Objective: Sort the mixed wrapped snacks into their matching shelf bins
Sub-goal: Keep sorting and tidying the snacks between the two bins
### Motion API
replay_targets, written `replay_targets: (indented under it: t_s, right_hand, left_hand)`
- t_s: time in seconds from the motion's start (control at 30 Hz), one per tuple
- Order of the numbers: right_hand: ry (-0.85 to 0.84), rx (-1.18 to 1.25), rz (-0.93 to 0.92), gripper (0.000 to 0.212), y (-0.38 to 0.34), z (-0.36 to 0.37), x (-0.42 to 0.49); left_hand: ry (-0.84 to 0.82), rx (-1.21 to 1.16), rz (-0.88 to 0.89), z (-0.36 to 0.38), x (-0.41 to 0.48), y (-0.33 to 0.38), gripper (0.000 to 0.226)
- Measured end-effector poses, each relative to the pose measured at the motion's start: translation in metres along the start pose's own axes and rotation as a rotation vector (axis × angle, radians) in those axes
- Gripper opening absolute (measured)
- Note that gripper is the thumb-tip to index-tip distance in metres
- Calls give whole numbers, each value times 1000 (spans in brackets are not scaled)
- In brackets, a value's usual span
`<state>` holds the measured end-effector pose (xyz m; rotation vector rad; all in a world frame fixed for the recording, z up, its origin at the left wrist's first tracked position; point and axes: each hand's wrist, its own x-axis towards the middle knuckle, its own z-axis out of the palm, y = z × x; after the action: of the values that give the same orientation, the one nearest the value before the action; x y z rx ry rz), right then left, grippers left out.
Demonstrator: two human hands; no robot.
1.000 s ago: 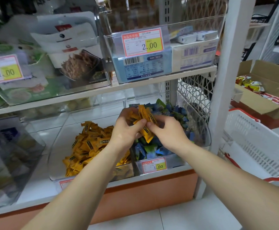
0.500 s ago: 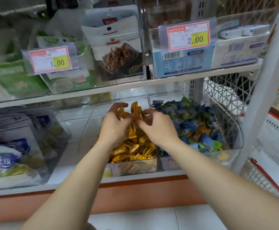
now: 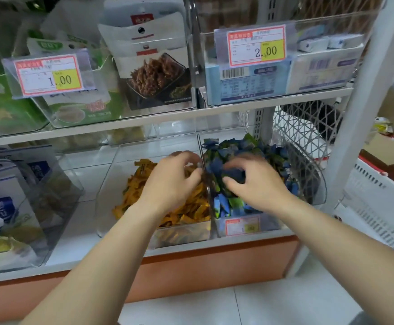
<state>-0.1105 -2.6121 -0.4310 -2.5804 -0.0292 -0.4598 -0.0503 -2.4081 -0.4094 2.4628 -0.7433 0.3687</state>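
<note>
Lower shelf (image 3: 89, 214), two clear bins side by side. Left bin (image 3: 107, 195): yellow wrapped snacks (image 3: 139, 184), heaped toward the front. Right bin (image 3: 318, 184): blue wrapped snacks (image 3: 233, 146), some green-tinted wrappers among them, price tag (image 3: 243, 227) on the front wall.

Left hand (image 3: 168, 184) above the yellow heap, fingers curled downward; impossible to tell through the motion blur whether clamped on anything. Right hand (image 3: 259, 184) sunk into the blue heap, thumb and fingers closed, probably on a few blue wrappers.

Judged handling: small, very light, individually sealed pieces. Film slick and crinkly, contents likely firm enough for a gentle squeeze. Heap loose, apt to slide or spill over the wall between the bins. Best taken by a fingertip pinch across the body or at a crimped end, a few at a time, with strays lifted clear rather than raked.
</note>
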Motion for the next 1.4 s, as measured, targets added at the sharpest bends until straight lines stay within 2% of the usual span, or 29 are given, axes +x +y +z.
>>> replay_targets:
  t_s: [0.13, 0.23, 0.37, 0.47, 0.53, 0.6, 0.73, 0.83, 0.93, 1.03, 1.07, 1.23, 1.4]
  right_hand:
    - [65, 65, 232, 37, 58, -23, 0]
    - [-58, 56, 318, 39, 83, -21, 0]
    - [-167, 20, 333, 42, 91, -16, 3]
    - [-213, -36, 387, 46, 98, -17, 6]
    - [-270, -38, 430, 54, 105, -16, 7]
    - [-287, -32, 446, 52, 109, -13, 8]
    - [-264, -22, 433, 59, 110, -6, 7]
    - [-192, 3, 425, 53, 111, -3, 6]
    - [-144, 111, 407, 42, 116, -4, 5]
    - [-136, 154, 377, 37, 116, -6, 2]
    - [-134, 158, 374, 34, 116, -6, 2]
    - [-84, 191, 352, 34, 111, -11, 0]
    - [-20, 240, 350, 28, 106, -23, 2]
  left_hand:
    - [-85, -44, 202, 40, -2, 48, 31]
    - [-175, -33, 228, 73, -1, 69, 41]
    - [-301, 74, 121, 101, 11, 71, 47]
    - [-294, 186, 31, 114, 24, 71, 46]
    - [-287, 250, 27, 121, 30, 74, 40]
    - [-320, 277, 19, 126, 35, 74, 35]
    - [-440, 224, -24, 127, 46, 73, 39]
    - [-499, 86, -118, 126, 51, 69, 47]
    - [-466, -55, -168, 126, 52, 64, 40]
    - [-439, -123, -133, 126, 51, 60, 11]
    - [-434, -138, -123, 126, 51, 60, 8]
    - [-445, -115, -115, 127, 45, 60, 34]
    - [-241, -290, -146, 120, 41, 61, 20]
